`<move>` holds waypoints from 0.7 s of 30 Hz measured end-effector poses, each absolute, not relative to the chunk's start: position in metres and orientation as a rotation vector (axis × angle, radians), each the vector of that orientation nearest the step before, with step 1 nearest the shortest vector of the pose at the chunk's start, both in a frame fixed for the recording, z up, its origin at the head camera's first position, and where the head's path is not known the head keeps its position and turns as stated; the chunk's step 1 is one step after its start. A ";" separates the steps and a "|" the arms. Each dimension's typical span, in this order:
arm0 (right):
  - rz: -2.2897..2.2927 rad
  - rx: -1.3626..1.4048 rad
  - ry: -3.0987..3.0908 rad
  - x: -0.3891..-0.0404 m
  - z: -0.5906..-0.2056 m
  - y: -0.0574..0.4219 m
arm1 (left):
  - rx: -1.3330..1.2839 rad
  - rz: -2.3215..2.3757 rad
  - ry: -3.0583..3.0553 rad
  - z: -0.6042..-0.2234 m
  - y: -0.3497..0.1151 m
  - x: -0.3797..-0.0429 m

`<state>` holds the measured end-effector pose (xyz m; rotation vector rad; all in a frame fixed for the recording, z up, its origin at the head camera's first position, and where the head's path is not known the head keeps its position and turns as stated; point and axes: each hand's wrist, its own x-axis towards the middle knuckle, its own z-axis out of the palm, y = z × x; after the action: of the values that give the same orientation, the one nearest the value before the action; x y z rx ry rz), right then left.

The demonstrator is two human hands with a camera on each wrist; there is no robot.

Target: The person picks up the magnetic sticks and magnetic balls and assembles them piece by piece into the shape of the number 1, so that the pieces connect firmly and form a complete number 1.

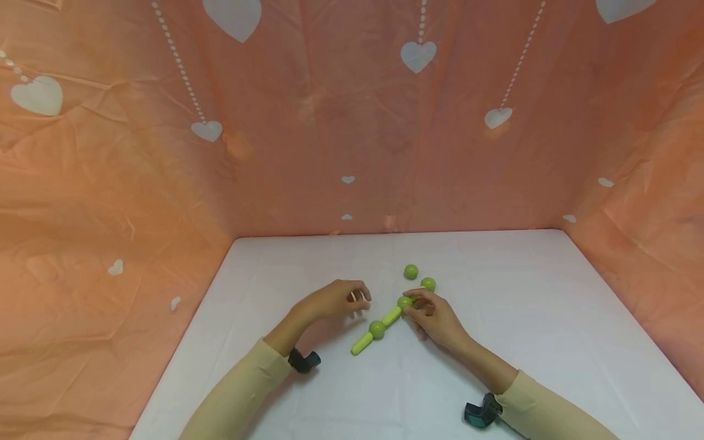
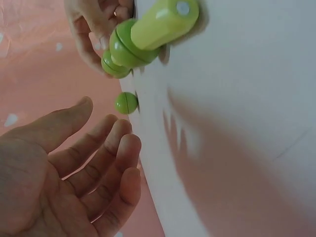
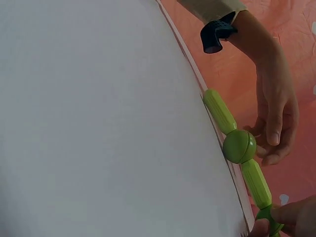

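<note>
A chain of light green rods and green balls runs diagonally across the white table. Its near end is a faceted rod (image 1: pixel 362 343), with a small silvery disc in its end face in the left wrist view. A green ball (image 1: pixel 377 329) joins it to a second rod (image 1: pixel 392 316). My right hand (image 1: pixel 437 319) pinches the following ball (image 1: pixel 404 302) between thumb and fingers. Beyond it, a further rod is mostly hidden behind those fingers, by another ball (image 1: pixel 428 284). To the chain's left, my left hand (image 1: pixel 335 298) hovers with loosely bent fingers, holding nothing.
One loose green ball (image 1: pixel 410 272) lies farther back on the white table (image 1: pixel 495 269). Orange cloth (image 1: pixel 352 134) with white hearts rises at the back and both sides. Dark straps with small devices sit on both wrists.
</note>
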<state>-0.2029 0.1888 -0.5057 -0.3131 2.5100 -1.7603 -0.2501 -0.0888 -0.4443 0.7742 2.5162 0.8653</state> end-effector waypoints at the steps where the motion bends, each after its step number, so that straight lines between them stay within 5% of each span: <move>1: -1.751 -0.318 2.516 -0.203 -0.505 0.189 | 0.779 0.867 2.515 -0.444 -0.088 -0.252; 21: -1.700 -0.383 2.538 -0.209 -0.508 0.192 | 0.902 0.825 2.605 -0.449 -0.060 -0.295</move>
<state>-0.2092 0.1919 -0.5080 -0.3835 2.5381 -1.7003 -0.2953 -0.0603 -0.4488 0.9024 2.6049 0.8255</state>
